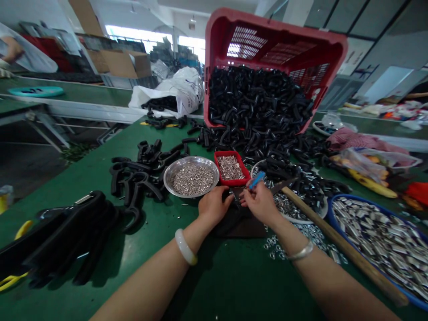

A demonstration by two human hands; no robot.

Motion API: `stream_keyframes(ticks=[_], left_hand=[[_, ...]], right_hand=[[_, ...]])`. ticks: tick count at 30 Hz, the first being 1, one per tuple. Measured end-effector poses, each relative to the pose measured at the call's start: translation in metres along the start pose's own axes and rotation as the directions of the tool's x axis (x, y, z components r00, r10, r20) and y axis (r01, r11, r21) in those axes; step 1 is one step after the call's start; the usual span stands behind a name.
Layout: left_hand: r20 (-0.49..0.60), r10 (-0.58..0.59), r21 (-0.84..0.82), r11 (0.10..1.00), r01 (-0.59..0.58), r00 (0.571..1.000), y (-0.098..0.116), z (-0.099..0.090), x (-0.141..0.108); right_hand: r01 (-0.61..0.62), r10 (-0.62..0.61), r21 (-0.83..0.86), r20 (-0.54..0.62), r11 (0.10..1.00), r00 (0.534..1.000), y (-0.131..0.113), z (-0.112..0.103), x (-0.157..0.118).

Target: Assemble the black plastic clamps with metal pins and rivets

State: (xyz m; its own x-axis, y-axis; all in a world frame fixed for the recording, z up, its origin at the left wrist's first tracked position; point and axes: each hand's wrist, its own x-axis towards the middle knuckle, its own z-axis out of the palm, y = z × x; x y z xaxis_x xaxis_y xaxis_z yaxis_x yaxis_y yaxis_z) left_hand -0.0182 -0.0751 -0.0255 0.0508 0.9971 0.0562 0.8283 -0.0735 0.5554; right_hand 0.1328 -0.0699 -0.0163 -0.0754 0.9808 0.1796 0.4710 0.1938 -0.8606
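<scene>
Blue plastic piece (257,179) is pinched in the right hand (261,204); what the left hand (215,206) grips is hidden.

Bowl (191,159) was glossy steel, hooks (133,187) matt black plastic, tray (234,182) red plastic, long handle (341,245) smooth wood.

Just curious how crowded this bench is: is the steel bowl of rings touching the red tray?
Touching: the head view shows the steel bowl against the red tray, no gap.

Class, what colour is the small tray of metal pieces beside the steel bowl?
The small tray is red; the head view shows it best.
</scene>
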Motion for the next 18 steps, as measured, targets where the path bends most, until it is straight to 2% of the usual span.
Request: stream_keyframes(ticks=[2, 5, 8, 10, 12, 13, 15, 18], left_hand=[[-0.004, 0.014, 0.003, 1.0, -0.014, 1.0, 0.0, 0.0, 0.0], [-0.007, 0.05, -0.001, 0.999, -0.05, 0.999, -0.001, 0.001, 0.001], [0.002, 0.062, 0.0, 0.998, -0.062, 0.998, -0.001, 0.001, 0.001], [0.01, 0.063, 0.003, 0.998, -0.063, 0.998, -0.001, 0.0, 0.001], [0.017, 0.06, 0.006, 0.998, -0.06, 0.998, -0.001, -0.001, 0.001], [0.021, 0.055, 0.008, 0.998, -0.055, 0.998, -0.001, -0.001, 0.001], [0.029, 0.049, 0.011, 0.999, -0.049, 0.998, -0.002, -0.002, 0.0], [0.029, 0.049, 0.012, 0.999, -0.049, 0.998, -0.003, -0.002, 0.0]], right_hand=[[-0.126, 0.122, 0.171, 0.033, 0.977, 0.992, 0.0, -0.002, 0.005], [-0.262, 0.243, 0.392, 0.099, 0.882, 0.965, 0.002, -0.005, 0.007], [-0.299, 0.229, 0.437, 0.206, 0.848, 0.951, 0.0, -0.003, 0.003], [-0.303, 0.186, 0.403, 0.304, 0.864, 0.934, -0.003, 0.0, -0.002], [-0.28, 0.151, 0.388, 0.331, 0.878, 0.932, -0.005, 0.003, -0.006], [-0.258, 0.142, 0.403, 0.296, 0.878, 0.945, -0.004, 0.004, -0.008], [-0.196, 0.145, 0.446, 0.147, 0.873, 0.979, -0.001, 0.005, -0.01], [-0.096, 0.147, 0.449, -0.081, 0.889, 0.986, 0.008, 0.004, -0.012]])
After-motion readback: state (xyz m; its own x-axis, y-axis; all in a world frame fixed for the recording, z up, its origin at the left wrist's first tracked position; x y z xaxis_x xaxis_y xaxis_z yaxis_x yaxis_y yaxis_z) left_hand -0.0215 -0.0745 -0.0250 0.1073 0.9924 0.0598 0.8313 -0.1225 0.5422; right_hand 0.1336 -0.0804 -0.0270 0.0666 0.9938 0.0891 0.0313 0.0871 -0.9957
